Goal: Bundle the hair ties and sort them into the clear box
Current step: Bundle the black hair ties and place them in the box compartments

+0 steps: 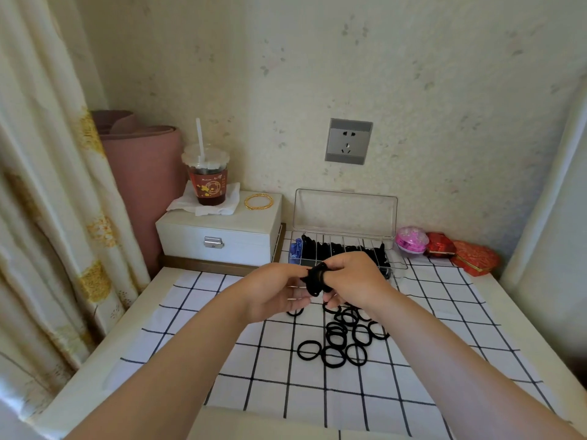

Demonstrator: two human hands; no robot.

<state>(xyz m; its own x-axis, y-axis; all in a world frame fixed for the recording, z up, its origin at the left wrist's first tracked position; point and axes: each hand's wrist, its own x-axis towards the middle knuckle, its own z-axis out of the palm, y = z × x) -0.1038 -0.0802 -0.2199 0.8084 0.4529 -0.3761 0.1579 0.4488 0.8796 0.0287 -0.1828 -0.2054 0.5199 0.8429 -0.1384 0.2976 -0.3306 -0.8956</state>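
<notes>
Both hands are up over the bench point(139, 309), close together. The left hand point(275, 292) and the right hand point(353, 281) each have their fingers curled on one thick bundle of black hair ties point(316, 278), held between them in the air.

Under the hands, loose hair ties point(344, 339) lie in a heap on the checked cloth point(286, 392). One lies a little apart by the left hand. The cloth has bare room in front of the heap and on the left side.

The clear box point(392, 253) sits at the back edge of the cloth, near the wall, just behind the hands. Its lid point(344, 214) stands up open. Dark hair ties fill most of it.

A white box point(219, 238) sits to the left of the clear box, with a cup point(207, 185) and a gold ring point(259, 201) on top. A curtain point(47, 185) hangs along the bench's left edge.
</notes>
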